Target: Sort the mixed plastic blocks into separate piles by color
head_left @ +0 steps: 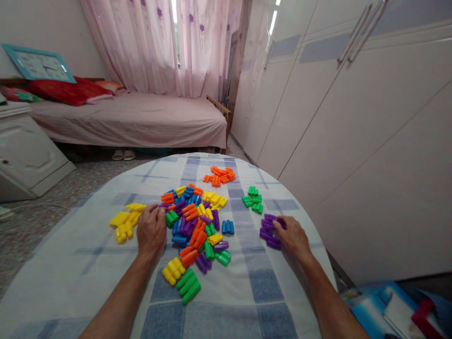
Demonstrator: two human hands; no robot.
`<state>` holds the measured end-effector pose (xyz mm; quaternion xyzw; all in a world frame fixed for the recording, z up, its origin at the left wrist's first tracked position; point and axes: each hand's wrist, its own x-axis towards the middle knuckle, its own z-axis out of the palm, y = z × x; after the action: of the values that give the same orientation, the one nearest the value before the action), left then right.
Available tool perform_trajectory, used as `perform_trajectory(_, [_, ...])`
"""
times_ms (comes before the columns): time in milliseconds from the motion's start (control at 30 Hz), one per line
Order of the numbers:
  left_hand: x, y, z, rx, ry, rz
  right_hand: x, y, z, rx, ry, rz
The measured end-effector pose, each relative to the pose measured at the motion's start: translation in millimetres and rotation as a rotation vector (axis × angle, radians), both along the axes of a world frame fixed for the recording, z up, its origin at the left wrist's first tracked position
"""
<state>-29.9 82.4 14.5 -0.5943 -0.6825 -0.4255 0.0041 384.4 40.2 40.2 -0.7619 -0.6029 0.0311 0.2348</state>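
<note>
My right hand (292,237) is at the right side of the table, thumb and fingers closed on a purple plastic building block at the edge of a small purple group (270,238). To the left, my left hand (151,229) rests with curled fingers between a yellow group of blocks (122,219) and a large mixed pile (190,226). Whatever those fingers hold, if anything, is hidden. The mixed pile has orange, blue, purple, green and yellow ribbed pieces. Behind it lies an orange group (219,176), and a green group (253,200) sits beyond the purple one.
A checked cloth covers the round table (226,315). A lone blue block (228,227) lies right of the pile. Beyond stand a bed (141,115), a white cabinet (28,150) and a tall wardrobe (339,117). Blue items (381,301) are at the lower right.
</note>
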Motion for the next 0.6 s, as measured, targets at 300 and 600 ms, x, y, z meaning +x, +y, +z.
perform_trajectory(300, [1,0,0.9,-0.001,-0.005,0.011,-48,10,27.5,0.164,0.018,0.232])
perform_trajectory(600, [1,-1,1.4,-0.002,-0.015,0.014,-162,38,21.7,-0.042,0.005,0.437])
